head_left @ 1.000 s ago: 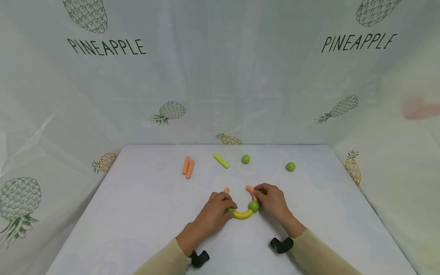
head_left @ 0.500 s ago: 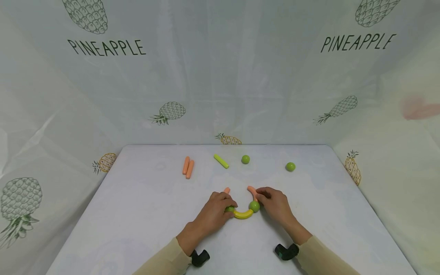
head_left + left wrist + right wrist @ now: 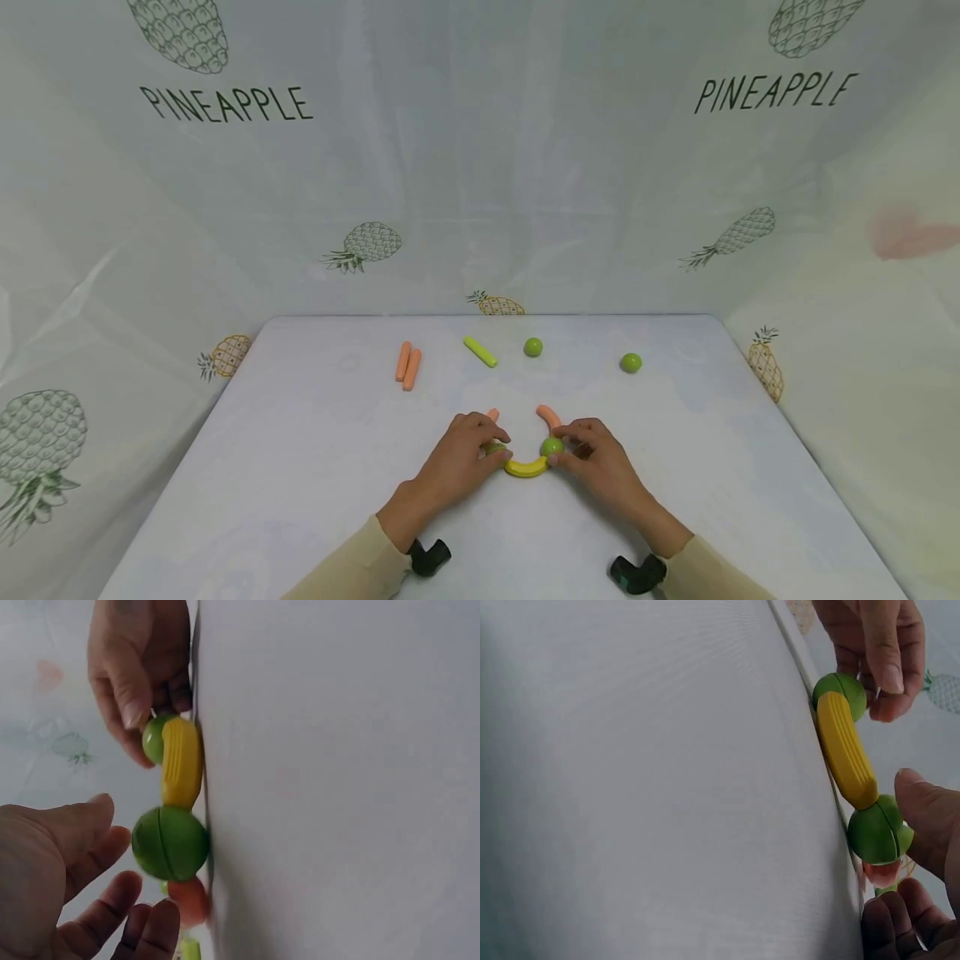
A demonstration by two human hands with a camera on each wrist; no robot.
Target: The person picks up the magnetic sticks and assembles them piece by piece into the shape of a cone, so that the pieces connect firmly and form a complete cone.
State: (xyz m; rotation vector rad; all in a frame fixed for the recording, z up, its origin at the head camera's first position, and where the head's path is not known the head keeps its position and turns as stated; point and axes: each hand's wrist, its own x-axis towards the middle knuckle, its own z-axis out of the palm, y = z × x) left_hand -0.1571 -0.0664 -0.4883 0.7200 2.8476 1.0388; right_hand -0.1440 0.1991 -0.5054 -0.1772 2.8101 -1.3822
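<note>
Yellow banana (image 3: 527, 470): head view, on the bench (image 3: 315, 467), between two green balls (image 3: 552, 447).
Left hand (image 3: 34, 881): left wrist view, my fingers parted beside one ball.
Right hand (image 3: 951, 840): right wrist view, my fingers spread around the other; contact is hard to tell.

Soft light falls on my white table (image 3: 315, 467), leaving a faint shadow beside my right hand (image 3: 597, 457). My wrist views look dimmer, with the backdrop (image 3: 45, 742) blurred in the left one.
</note>
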